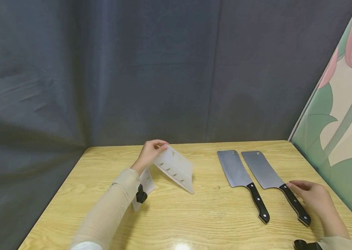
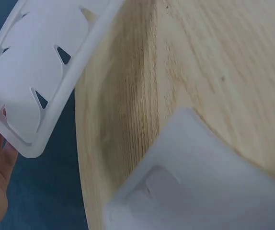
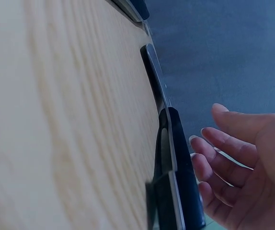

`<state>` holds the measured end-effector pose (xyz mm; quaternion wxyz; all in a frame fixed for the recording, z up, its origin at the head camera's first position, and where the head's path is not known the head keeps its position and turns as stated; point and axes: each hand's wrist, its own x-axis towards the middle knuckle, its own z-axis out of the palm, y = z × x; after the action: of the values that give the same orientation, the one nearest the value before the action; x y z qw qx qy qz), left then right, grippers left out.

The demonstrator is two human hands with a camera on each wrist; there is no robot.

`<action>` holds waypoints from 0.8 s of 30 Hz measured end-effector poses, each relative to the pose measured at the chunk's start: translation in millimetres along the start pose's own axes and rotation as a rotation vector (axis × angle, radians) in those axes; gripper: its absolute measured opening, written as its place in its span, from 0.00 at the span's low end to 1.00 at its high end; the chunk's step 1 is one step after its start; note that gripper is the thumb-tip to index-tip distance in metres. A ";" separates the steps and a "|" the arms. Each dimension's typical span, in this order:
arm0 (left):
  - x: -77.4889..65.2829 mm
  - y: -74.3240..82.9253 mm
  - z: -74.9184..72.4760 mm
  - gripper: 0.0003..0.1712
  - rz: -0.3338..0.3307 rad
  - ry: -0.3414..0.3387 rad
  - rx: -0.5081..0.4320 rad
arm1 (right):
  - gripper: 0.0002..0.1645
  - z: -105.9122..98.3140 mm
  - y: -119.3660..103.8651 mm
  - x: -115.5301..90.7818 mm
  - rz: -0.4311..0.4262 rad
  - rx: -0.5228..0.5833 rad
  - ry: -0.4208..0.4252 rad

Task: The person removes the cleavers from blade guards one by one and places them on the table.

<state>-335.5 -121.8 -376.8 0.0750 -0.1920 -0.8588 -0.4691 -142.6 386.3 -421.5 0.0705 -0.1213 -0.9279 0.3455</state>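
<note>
My left hand [image 1: 151, 152] pinches the edge of a thin white plastic stencil-like sheet [image 1: 177, 166] with a raised rim and small pointed slots. It is tilted above the table. A second white plastic piece [image 1: 148, 182] shows partly behind my left wrist; whether the two are joined I cannot tell. Two cleavers with black riveted handles lie side by side at the right: the left cleaver [image 1: 233, 168] and the right cleaver [image 1: 263, 170]. Beside the right cleaver's handle is my right hand [image 1: 315, 198], its fingers loosely bent; in the right wrist view they stand apart from the handle [image 3: 188, 177].
Everything rests on a light wood-grain table [image 1: 194, 222]. A dark grey curtain [image 1: 163, 76] hangs along the back and left. At the right stands a panel [image 1: 348, 139] painted with tulips and leaves.
</note>
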 end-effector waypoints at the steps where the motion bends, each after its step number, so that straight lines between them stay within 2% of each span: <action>1: 2.9 -0.1 4.5 0.11 0.003 -0.016 0.003 | 0.33 -0.5 0.2 -0.7 -0.001 -0.001 0.002; 7: 18.1 -7.5 28.9 0.12 0.042 -0.075 -0.001 | 0.32 -0.1 0.3 -4.0 -0.018 0.002 0.006; 12: 26.1 -10.1 47.0 0.14 0.020 -0.097 0.000 | 0.33 -3.2 -2.1 -1.0 -0.040 -0.004 0.019; 17: 24.2 -19.7 62.8 0.15 -0.024 -0.119 -0.002 | 0.33 -4.3 -2.8 2.2 -0.047 -0.017 0.014; 24: 16.9 -26.4 79.3 0.16 -0.070 -0.201 0.012 | 0.34 -4.2 3.2 -1.6 -0.025 0.000 -0.010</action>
<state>-357.4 -64.1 -435.6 -0.0268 -0.2074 -0.8709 -0.4448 -139.6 390.8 -420.5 0.0703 -0.1081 -0.9296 0.3453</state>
